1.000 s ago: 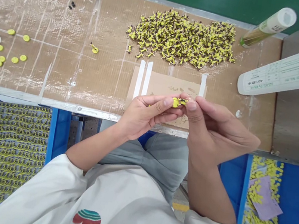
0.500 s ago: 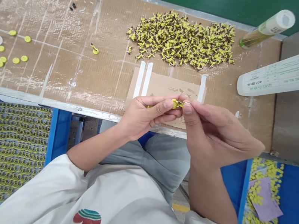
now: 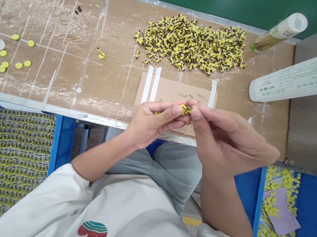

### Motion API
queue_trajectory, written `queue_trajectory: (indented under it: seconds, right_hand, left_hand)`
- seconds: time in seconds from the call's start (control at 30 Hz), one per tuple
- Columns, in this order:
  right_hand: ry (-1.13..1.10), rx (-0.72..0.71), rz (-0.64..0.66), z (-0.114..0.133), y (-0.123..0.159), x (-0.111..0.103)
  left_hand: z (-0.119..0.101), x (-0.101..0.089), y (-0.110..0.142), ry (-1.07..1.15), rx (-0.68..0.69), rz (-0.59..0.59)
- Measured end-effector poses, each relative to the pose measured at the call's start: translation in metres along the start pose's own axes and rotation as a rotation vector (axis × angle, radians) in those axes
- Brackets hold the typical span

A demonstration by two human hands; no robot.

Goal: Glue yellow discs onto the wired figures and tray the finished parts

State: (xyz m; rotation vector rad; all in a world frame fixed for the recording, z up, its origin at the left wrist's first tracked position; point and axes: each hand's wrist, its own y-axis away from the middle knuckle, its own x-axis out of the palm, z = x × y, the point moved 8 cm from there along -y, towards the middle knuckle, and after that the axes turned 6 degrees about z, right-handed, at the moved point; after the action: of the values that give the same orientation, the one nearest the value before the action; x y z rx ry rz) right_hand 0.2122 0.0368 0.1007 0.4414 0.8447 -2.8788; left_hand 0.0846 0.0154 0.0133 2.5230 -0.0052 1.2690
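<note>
At eight o'clock, yellow-and-dark pieces [image 3: 15,164] are ranked in rows in a blue bin [image 3: 63,139]. At the center, a small yellow-and-dark item [image 3: 184,109] is pinched by the left hand [image 3: 148,123], its other end nipped by the right hand [image 3: 229,145], above a taped cardboard sheet [image 3: 181,91]. At twelve o'clock, a yellow-and-dark pile [image 3: 188,43] is heaped on the desk [image 3: 112,87].

A cardboard-covered bench [image 3: 108,90] is carrying a heap of yellow-and-dark pieces [image 3: 194,46], scattered yellow discs [image 3: 19,65] and a taped cardboard sheet [image 3: 175,88].
</note>
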Motion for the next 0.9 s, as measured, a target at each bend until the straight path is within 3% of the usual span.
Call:
queue_trajectory:
  seconds: [0.27, 0.67, 0.9]
  right_hand:
    - [-0.010, 0.007, 0.003, 0.0008, -0.0005, 0.0006]
    - [0.002, 0.052, 0.000, -0.0001, -0.0009, -0.0019]
    - [-0.017, 0.101, -0.034, -0.0031, 0.0008, -0.0028]
  left_hand:
    - [-0.0012, 0.0055, -0.0009, 0.032, 0.034, 0.068]
    - [0.0037, 0.0007, -0.0011, -0.002, -0.019, 0.003]
    - [0.0034, 0.0041, -0.0011, 0.029, 0.003, 0.050]
